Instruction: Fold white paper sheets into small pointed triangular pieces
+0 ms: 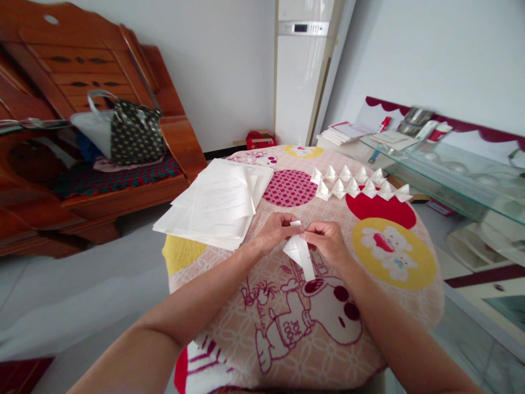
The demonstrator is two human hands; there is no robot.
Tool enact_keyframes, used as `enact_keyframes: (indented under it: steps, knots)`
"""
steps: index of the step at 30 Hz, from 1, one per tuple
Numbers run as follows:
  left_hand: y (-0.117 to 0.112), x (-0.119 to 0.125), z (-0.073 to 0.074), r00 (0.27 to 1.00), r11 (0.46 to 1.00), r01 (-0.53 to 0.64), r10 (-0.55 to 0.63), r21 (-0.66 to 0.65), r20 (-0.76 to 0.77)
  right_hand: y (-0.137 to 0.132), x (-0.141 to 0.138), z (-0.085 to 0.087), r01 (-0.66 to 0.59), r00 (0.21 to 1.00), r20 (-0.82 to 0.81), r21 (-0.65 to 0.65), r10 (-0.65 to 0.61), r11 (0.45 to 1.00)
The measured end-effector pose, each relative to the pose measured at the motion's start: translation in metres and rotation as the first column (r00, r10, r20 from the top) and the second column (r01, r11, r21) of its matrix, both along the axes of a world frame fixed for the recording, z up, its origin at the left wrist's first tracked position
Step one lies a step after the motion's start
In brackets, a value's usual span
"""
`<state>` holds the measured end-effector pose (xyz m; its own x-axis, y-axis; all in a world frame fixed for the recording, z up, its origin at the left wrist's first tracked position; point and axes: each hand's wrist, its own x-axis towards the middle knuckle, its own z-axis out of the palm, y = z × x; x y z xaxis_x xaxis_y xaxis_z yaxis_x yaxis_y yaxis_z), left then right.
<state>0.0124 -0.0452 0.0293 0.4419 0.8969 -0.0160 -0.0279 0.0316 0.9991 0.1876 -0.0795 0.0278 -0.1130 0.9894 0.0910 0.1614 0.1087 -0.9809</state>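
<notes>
Both bare forearms converge toward the centre; the left hand (275, 232) and right hand (328, 241) meet, fingers curled in a pinch (fingertips nearly touching), wrists slightly raised.

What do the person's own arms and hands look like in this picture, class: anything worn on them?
Both forearms are bare, with no sleeves in view. The left hand and right hand wear no gloves. No watch, bracelet or ring is visible on either. Both arms reach in from the bottom edge.

The folded paper (301, 253) is partly hidden by fingers (305, 236); both forearms run off the bottom edge; glass-shelf items (418, 117) are blurred.
</notes>
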Motion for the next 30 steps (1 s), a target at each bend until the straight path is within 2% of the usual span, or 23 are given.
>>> enact_keyframes:
  steps: [10,17,21,25,30]
  knots:
    - [-0.001,-0.004,0.004,0.986,0.978,-0.018,0.052,0.209,-0.156,-0.003,-0.002,0.007,-0.033,0.999,-0.038,-0.058,0.031,0.998]
    - [-0.001,-0.005,0.006,0.984,0.968,-0.024,0.066,0.249,-0.165,-0.001,0.000,0.001,-0.058,0.997,-0.057,-0.078,0.053,0.995]
    - [0.003,-0.007,0.004,0.987,0.975,0.002,0.033,0.220,-0.158,-0.002,-0.001,0.001,-0.053,0.996,-0.071,-0.104,0.046,0.993]
    - [0.007,-0.011,0.002,0.990,0.990,0.054,-0.035,0.133,-0.138,-0.002,-0.002,0.002,-0.063,0.995,-0.084,-0.126,0.052,0.990]
    - [0.007,-0.009,-0.001,0.999,0.999,0.046,-0.046,-0.004,-0.016,0.000,0.000,0.002,-0.115,0.989,-0.102,-0.104,0.104,0.988]
